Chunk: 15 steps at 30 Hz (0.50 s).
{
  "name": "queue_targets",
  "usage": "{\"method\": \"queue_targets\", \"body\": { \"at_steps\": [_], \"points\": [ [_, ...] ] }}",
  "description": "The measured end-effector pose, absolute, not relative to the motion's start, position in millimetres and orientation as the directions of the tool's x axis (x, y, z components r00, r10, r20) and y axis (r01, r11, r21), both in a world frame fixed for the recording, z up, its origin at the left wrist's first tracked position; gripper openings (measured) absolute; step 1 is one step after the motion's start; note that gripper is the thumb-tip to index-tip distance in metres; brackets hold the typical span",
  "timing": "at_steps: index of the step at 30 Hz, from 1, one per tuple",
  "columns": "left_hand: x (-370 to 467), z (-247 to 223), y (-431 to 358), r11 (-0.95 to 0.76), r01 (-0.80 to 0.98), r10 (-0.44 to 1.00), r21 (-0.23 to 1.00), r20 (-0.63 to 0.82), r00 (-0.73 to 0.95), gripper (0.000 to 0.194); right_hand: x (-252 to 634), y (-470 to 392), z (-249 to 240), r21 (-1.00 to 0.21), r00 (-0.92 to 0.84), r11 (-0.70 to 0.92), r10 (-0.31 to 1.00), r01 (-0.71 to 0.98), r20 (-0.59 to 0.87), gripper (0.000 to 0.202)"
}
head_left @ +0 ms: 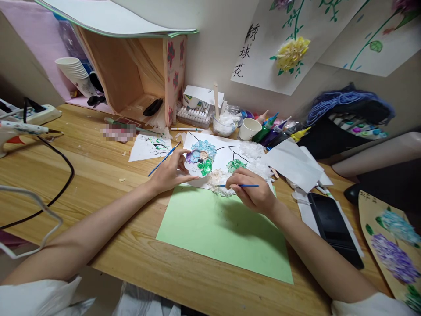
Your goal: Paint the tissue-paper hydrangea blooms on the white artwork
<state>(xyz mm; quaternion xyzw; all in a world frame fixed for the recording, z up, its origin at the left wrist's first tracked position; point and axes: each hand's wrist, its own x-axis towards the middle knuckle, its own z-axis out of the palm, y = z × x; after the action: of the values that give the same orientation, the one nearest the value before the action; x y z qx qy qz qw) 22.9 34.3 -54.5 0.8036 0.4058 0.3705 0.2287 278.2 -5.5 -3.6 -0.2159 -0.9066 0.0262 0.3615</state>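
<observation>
My left hand [169, 171] is closed on the edge of a small paint palette [199, 163] whose wells hold green, purple, blue and peach paint. In my right hand [251, 188] is a thin blue paintbrush [248, 186], its tip at a cream-tinted paper flower [219, 180]. That flower belongs to a white sheet [222, 151] with black drawn stems. Also on it are a light blue flower [205, 147], a green one [236, 164] and white ones [255, 150]. Under the sheet lies green paper [223, 237]. A second blue brush [164, 159] rests by my left hand.
A paint-smeared paper [150, 147] lies at left. Behind stand a bowl of white scraps [225, 124], a paper cup [250, 128] and several paint bottles [269, 125]. A black phone [333, 226] lies at right. A glue gun [23, 129] and cables are at far left.
</observation>
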Motion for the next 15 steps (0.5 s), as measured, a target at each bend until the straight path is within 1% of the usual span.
{"method": "queue_targets", "body": {
  "at_steps": [10,15],
  "points": [
    [22.9,-53.9,34.0,-0.566,0.481,0.821,0.669,0.408,0.398,0.065,279.2,-4.9,-1.1,-0.17,-0.657,0.912,0.388,0.372,0.646,0.015],
    [23.8,-52.5,33.1,-0.55,0.48,0.832,0.683,0.398,0.387,0.065,280.3,-5.2,-0.3,-0.192,-0.644,0.914,0.389,0.357,0.658,0.015]
  ]
}}
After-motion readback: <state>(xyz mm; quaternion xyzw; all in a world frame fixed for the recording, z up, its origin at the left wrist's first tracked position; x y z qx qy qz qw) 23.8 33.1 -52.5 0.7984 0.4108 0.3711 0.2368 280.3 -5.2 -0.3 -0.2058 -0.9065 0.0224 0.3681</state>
